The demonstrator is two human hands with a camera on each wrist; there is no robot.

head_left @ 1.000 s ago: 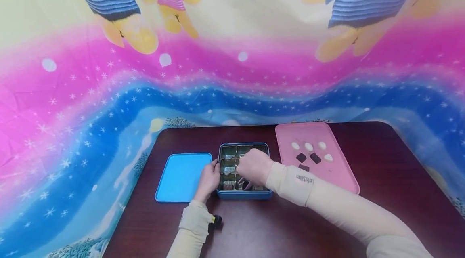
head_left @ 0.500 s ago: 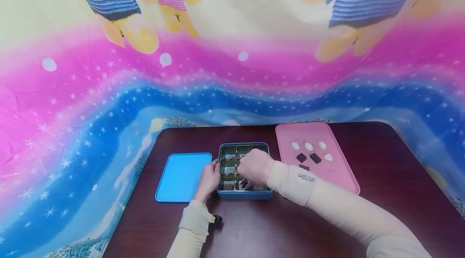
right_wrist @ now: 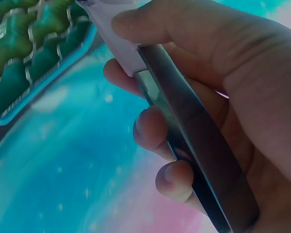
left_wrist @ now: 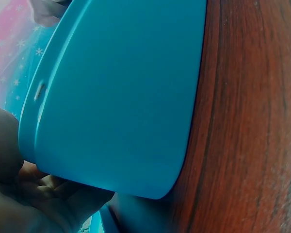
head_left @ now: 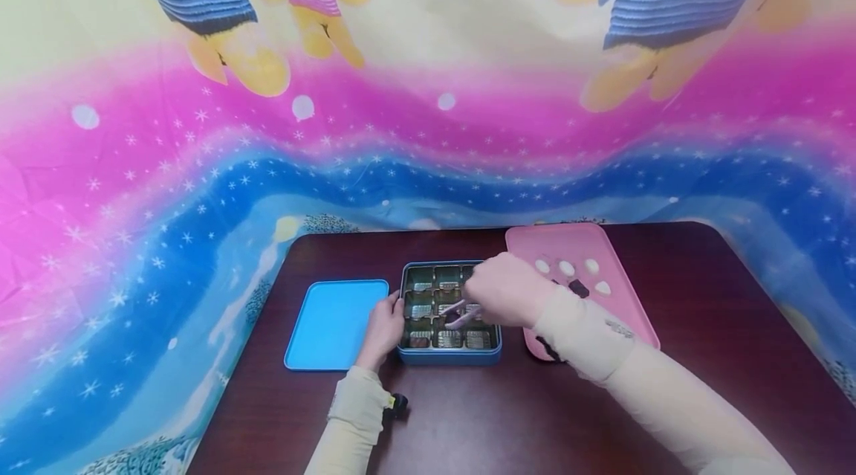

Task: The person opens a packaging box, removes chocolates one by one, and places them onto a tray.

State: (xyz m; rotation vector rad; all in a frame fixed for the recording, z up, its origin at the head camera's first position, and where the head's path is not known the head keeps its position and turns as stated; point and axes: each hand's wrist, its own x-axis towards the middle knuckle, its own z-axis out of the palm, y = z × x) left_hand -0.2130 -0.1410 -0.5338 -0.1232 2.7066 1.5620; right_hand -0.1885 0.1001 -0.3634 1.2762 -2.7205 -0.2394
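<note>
My right hand (head_left: 504,289) grips a pair of tongs (right_wrist: 194,136) with metal handles and lilac tips, thumb on one side and fingers round the other. In the head view the tips reach over the middle of a blue tin (head_left: 449,358) holding a divided insert. A dark patch shows between them; I cannot tell whether it is a held piece. A small brown piece (head_left: 419,342) lies in the near left compartment. My left hand (head_left: 383,330) holds the tin's left side, with thumb by the rim and fingers against the wall in the left wrist view.
Left of the tin lies a flat light blue lid (head_left: 334,322). At the right, a pink tray (head_left: 562,236) bears several white pieces (head_left: 567,268) and dark brown pieces (head_left: 578,288), partly hidden by my right arm. A printed cloth (head_left: 428,125) hangs behind the dark wooden table (head_left: 461,423).
My right hand has moved right, taking the tong tips up out of the near middle compartment. My left hand and the tin have stayed in place.
</note>
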